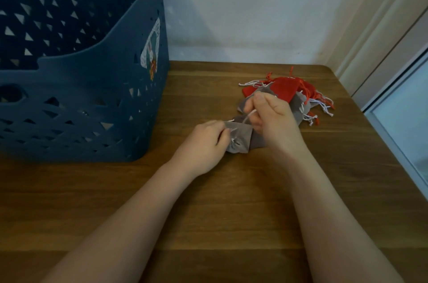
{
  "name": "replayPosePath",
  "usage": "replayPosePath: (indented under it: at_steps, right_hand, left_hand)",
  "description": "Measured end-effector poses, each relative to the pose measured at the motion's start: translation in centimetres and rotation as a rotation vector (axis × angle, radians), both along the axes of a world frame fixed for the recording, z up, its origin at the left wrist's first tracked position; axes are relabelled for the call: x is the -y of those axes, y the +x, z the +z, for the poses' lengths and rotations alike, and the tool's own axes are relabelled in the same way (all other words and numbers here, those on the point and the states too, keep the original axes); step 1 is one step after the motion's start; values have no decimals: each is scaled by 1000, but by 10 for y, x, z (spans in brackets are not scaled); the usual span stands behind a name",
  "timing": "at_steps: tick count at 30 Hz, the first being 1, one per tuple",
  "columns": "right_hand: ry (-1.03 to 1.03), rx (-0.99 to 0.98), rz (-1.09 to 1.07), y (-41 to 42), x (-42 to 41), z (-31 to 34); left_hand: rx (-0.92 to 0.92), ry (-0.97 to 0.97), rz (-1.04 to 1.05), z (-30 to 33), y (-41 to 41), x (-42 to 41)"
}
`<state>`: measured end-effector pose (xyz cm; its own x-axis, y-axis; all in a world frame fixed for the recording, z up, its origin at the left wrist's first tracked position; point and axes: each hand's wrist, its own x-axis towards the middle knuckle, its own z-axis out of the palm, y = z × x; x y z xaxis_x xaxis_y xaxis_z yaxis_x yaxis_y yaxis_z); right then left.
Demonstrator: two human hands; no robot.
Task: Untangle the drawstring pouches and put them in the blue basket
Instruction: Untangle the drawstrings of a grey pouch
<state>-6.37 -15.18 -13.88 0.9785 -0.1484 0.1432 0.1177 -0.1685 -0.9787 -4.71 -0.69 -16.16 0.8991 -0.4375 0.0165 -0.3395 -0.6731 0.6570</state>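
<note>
A grey drawstring pouch (240, 138) lies on the wooden table (208, 201) between my hands. My left hand (203, 144) pinches its gathered neck and white cord. My right hand (271, 118) pinches a white drawstring (249, 115) and holds it taut above the pouch. Behind my right hand sits a tangled pile of red pouches (284, 88) and grey pouches (300, 103) with white and red cords trailing to the right. The blue basket (81, 79) stands at the left of the table, its inside mostly hidden by its wall.
A pale wall runs along the table's far edge. A window frame (393, 97) borders the table's right side. The basket has triangular cut-outs and a sticker (151, 46) on its right wall.
</note>
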Motion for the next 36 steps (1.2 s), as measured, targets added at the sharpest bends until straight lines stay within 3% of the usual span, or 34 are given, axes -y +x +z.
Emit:
replayPosePath:
  at_steps: [2,7,9,13,16,20,28,31,36]
  right_hand:
    - [60,44,138,0,-3,-1]
    - [-70,111,318,-2,-15,-7]
    - [-77,111,357,-3,-18,-8]
    - [90,61,292,1,-13,-10]
    - [-129,-5,242,4,-7,-16]
    - [-474,64,273,6,-5,-21]
    - [-476,95,201,6,5,-18]
    - [-395,90,194,3,9,-14]
    - [-463,60,237,5,1,-19]
  left_hand:
    - [34,65,-58,-1,1,-1]
    - [117,176,-152,2,-4,0]
    - [78,134,-148,0,-3,-2]
    - [-23,-83,-94,1,-1,-6]
    - [-149,-207,23,4,1,-4]
    - [-257,-313,117,5,2,-5]
    - [-404,-467,302,5,8,-7]
    - [-405,-453,287,3,10,-7]
    - [-244,-368,219,-2,6,-5]
